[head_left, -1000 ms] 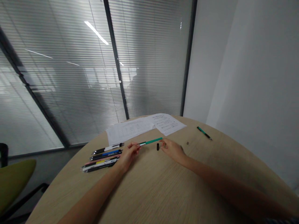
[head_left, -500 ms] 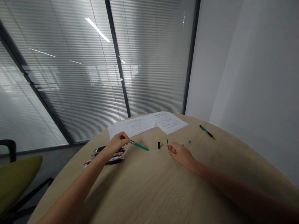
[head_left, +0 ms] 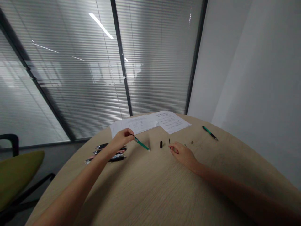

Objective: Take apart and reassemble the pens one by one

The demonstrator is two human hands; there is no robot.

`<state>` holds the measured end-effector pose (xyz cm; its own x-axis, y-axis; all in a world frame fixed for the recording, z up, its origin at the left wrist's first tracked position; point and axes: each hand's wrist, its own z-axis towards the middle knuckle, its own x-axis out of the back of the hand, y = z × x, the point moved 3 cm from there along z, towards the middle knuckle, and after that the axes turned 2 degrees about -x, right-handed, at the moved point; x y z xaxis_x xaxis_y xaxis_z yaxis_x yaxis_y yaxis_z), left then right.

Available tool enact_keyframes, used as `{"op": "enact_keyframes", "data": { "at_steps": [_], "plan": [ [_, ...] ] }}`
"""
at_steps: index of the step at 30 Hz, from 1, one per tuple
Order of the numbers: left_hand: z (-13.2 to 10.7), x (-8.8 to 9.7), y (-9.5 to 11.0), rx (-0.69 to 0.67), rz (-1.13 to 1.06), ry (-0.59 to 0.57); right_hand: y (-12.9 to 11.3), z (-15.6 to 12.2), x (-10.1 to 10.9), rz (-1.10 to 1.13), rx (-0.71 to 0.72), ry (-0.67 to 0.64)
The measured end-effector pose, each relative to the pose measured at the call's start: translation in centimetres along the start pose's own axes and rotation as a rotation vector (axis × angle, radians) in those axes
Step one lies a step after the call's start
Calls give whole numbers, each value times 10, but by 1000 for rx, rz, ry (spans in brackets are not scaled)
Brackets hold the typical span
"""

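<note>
My left hand (head_left: 125, 135) is closed on the upper end of a green pen (head_left: 142, 144). The pen slants down to the right, its pale lower end close to the tabletop; I cannot tell if it touches. To the right, my right hand (head_left: 180, 153) rests low over the table with bent fingers. A thin dark rod (head_left: 169, 141) shows at its fingertips, apparently pinched there. Between the hands stands a short black cylinder (head_left: 161, 144). Beyond the right hand lies a tiny brownish piece (head_left: 192, 142). Another small bit, partly hidden, shows just behind the knuckles.
Several pens (head_left: 117, 159) lie in a group under my left forearm. A green and black pen (head_left: 210, 133) is at the far right of the round wooden table (head_left: 145, 191). Printed sheets (head_left: 172, 121) cover the back edge. A green chair (head_left: 21, 166) stands to the left.
My left hand has risen slightly and tilted the green pen more steeply. The right hand stays nearly in place by the thin rod. The whole view has shifted a little.
</note>
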<state>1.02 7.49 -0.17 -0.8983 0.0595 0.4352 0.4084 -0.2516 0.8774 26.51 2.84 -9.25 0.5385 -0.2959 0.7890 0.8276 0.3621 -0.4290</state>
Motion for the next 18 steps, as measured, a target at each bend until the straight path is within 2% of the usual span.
{"op": "enact_keyframes", "data": {
  "at_steps": [6, 11, 15, 18],
  "plan": [
    [-9, 3, 16, -13, -10, 7, 2, 1, -1, 1, 26, 18],
    [-11, 5, 19, 14, -100, 27, 2, 1, -1, -6, 29, 29],
    [-11, -2, 17, 48, -277, -44, 3, 0, -1, 17, 26, 31],
    [-12, -14, 15, 77, -396, -119, 1, 0, 0, 120, -5, 21]
  ]
}}
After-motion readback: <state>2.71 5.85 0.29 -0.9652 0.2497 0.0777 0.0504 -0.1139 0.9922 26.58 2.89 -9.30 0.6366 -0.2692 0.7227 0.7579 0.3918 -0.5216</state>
